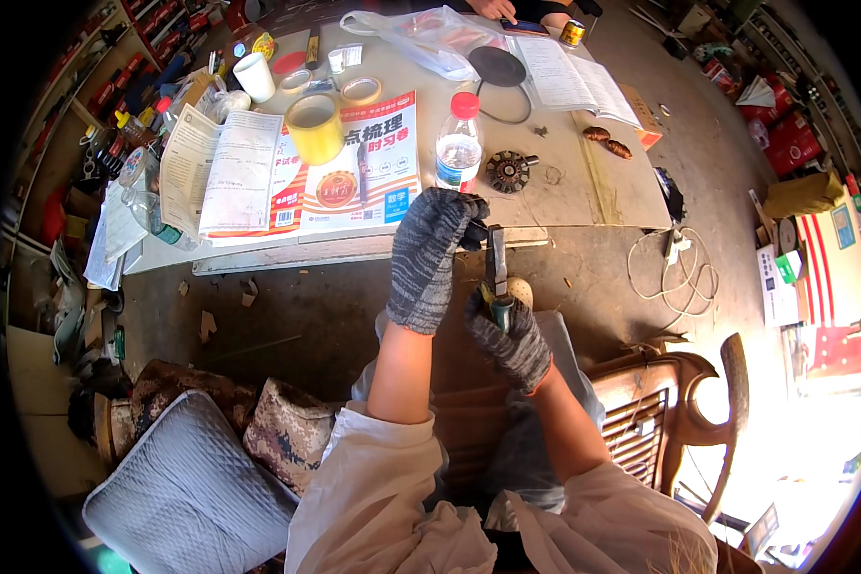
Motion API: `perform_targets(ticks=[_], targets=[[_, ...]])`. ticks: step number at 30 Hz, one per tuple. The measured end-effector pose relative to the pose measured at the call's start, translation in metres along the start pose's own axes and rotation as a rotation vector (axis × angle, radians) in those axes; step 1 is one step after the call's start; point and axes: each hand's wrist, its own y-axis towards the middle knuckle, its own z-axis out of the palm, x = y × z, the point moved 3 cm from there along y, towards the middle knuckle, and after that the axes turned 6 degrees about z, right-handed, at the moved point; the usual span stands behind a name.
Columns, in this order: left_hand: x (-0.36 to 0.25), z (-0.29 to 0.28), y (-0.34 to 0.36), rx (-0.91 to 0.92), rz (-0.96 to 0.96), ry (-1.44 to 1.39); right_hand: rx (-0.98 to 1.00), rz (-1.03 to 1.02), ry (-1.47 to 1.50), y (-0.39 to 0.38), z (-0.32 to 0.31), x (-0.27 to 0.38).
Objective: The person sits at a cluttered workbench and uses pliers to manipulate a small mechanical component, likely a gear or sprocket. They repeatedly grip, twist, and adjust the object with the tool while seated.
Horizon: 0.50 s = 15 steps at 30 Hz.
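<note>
My left hand point(425, 258), in a grey knitted glove, is closed around a small dark part point(474, 232) just past the table's near edge. Most of that part is hidden by the fingers. Below and to the right, my right hand point(512, 342), gloved alike, grips the green handle of a tool with a flat metal blade point(496, 258). The blade points up and away, close to the dark part; whether they touch I cannot tell. Beyond my left hand stands a plastic bottle with a red cap point(462, 143). Right of it lies a round, dark slotted metal part point(512, 172).
The table point(584, 206) carries a yellow tape roll point(314, 129), printed papers point(249, 177), a plastic bag point(421, 40) and an open book point(579, 84). Another person's hand point(493, 9) is at the far edge. A white cable point(674, 287) lies right; a wooden chair point(670, 411) stands nearer.
</note>
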Motion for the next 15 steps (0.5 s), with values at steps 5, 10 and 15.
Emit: perform_targets(ticks=[5,10,15], targets=[[0.002,0.001,-0.001,0.0,0.026,0.01,-0.094,-0.124,-0.249,0.001,0.0,0.002],[0.003,0.002,-0.004,0.013,0.062,0.075,-0.227,-0.248,-0.552,-0.005,0.014,0.022],[0.005,0.001,-0.003,-0.022,0.021,-0.055,-0.098,-0.214,-0.394,-0.005,0.011,0.023]])
